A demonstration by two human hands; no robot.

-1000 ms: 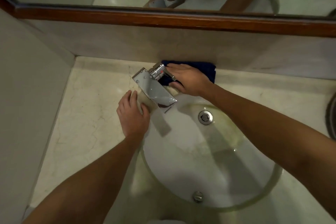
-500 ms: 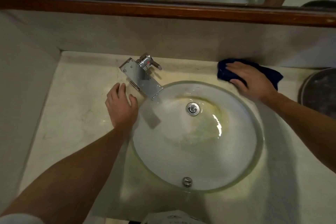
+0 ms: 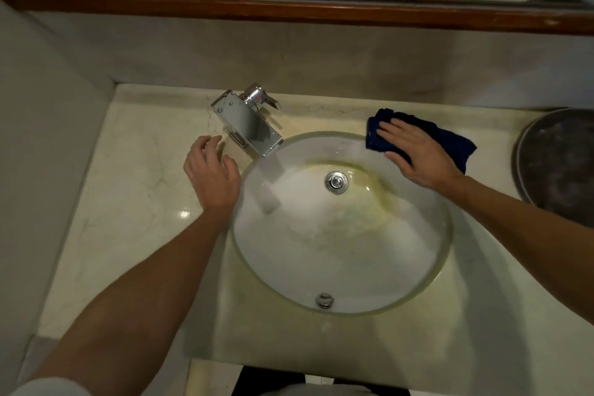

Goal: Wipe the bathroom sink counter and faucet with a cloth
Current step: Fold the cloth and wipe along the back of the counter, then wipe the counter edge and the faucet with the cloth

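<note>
The right hand [image 3: 418, 151] lies flat with straight fingers on the dark blue cloth [image 3: 450, 141], pressing it to the marble surface [image 3: 128, 202] at the sink's [image 3: 340, 310] far right rim. The left hand [image 3: 210, 170], its grip loose and holding nothing, hovers near the chrome faucet [image 3: 247, 120].

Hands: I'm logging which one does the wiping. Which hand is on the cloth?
The right hand, pressed flat on the blue cloth behind the sink rim. The left hand holds nothing, by the faucet.
</note>
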